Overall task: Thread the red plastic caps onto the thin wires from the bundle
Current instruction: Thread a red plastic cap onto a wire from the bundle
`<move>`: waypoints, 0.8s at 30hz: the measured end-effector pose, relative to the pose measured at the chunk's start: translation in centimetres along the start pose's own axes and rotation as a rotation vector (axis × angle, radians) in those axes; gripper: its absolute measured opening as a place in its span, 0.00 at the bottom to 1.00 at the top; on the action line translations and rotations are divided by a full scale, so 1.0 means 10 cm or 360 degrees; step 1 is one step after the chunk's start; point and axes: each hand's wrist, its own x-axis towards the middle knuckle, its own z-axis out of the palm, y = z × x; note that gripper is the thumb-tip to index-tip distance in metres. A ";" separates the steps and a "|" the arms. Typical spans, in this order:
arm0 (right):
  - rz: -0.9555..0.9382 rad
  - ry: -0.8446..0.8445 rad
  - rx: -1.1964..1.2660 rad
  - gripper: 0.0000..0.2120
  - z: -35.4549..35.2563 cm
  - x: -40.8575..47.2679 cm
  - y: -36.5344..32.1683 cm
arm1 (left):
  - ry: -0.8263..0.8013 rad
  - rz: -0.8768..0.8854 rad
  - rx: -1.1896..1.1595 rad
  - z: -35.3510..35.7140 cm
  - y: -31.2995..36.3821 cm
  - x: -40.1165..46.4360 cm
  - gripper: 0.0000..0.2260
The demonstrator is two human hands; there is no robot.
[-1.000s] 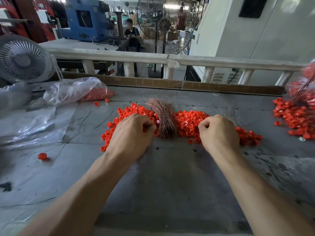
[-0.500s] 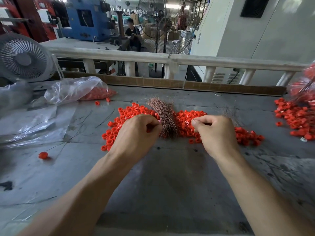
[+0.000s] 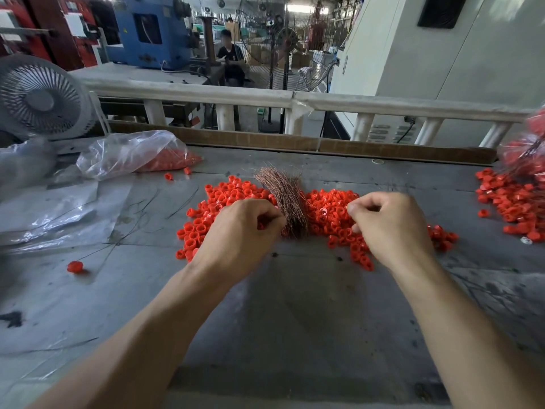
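Hands at the wire bundle (image 3: pixel 284 199)
Left hand (image 3: pixel 241 234) pinches a red cap (image 3: pixel 261 226); right hand (image 3: pixel 389 222) has its fingers curled, pinched together above the caps (image 3: pixel 330 208).

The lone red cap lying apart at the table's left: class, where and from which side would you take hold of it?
Pinch the lone red cap across its round sides, coming from above: probably easiest, since nothing crowds it. A thin wire seems to trail off up-right, so avoid that side.

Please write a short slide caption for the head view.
Two hands, left hand and right hand, work beside the wire bundle amid red caps.
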 end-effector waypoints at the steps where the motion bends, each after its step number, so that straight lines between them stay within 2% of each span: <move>1: 0.0022 0.0009 -0.0058 0.10 -0.05 0.02 0.00 | -0.0005 0.0008 -0.0013 0.00 0.00 0.00 0.06; 7: 0.0155 0.0026 -0.0238 0.10 -0.26 0.10 0.09 | -0.0030 0.0017 -0.0036 0.00 0.00 0.00 0.07; 13: 0.0239 -0.0259 -0.0245 0.09 -0.24 0.15 0.23 | -0.0066 -0.0030 -0.0042 -0.02 0.03 -0.01 0.07; 20: 0.0151 -0.0333 -0.0205 0.09 -0.25 0.16 0.26 | -0.0071 -0.0046 -0.0004 -0.03 0.04 -0.01 0.07; 24: 0.0042 -0.0295 -0.0119 0.12 -0.22 0.11 0.22 | 0.0009 -0.0080 0.0206 -0.05 0.01 0.00 0.04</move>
